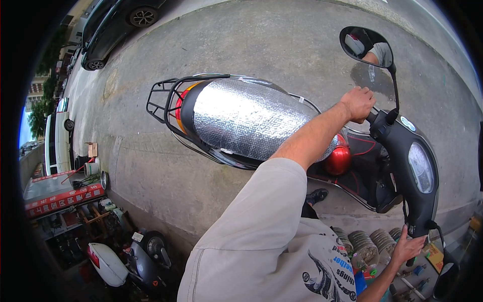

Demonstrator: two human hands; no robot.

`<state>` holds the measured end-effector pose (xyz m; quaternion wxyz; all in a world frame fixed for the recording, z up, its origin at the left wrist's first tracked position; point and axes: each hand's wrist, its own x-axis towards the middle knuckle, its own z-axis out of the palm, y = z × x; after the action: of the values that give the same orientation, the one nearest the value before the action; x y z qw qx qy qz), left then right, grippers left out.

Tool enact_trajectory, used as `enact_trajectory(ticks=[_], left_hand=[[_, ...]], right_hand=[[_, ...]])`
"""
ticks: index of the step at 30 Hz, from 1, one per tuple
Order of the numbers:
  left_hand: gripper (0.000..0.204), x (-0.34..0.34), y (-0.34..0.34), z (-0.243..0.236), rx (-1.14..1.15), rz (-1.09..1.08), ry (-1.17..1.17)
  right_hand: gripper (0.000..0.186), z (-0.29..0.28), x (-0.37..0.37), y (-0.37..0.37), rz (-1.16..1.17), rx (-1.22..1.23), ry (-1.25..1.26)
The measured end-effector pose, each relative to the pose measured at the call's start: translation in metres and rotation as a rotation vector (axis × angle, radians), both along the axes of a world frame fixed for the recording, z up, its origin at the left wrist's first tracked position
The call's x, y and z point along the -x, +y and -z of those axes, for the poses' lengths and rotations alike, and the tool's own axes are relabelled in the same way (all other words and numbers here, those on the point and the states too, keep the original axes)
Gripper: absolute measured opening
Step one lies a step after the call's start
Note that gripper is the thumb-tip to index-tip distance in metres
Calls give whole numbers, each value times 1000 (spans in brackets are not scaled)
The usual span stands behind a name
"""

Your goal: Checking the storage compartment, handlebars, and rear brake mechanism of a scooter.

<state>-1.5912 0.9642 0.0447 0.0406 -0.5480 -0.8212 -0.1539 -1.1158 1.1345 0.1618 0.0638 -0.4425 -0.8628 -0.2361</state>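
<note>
A dark electric scooter stands lengthwise before me, its front to the right. My left hand is closed round the far handlebar grip, with the left arm stretched across the seat. At lower right, my right hand grips the near handlebar grip, thumb lying toward the switch housing. Silver bubble foil covers the seat. A glossy red rounded part sits in front of the seat, by the footwell. The round mirror on the far side reflects part of an arm and sleeve.
A black rear rack sticks out at the scooter's tail. Other scooters are parked at lower left, near a red-edged stand. Ribbed round items and tools lie below the near handlebar. A dark car stands at far left.
</note>
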Motion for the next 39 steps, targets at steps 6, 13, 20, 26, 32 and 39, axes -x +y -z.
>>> enact_trajectory(ticks=[6,13,20,26,32,39], left_hand=[[34,0,-3,-3,-28,20,-30],[43,1,-3,2,-14,1,-36],[48,-4,3,8,-133,36,-42],[44,2,-7,-8,32,10,-61],[42,3,-3,-5,-32,35,-71],[62,-1,-2,-1,-182,53,-85]], right_hand=[[96,0,1,-1,-6,-13,-2],[95,1,0,-1,-16,-13,8],[96,-13,6,-11,49,42,-14],[100,-14,20,-21,-44,42,13],[98,-16,24,-26,-6,54,62],[95,-33,12,-24,-34,258,103]])
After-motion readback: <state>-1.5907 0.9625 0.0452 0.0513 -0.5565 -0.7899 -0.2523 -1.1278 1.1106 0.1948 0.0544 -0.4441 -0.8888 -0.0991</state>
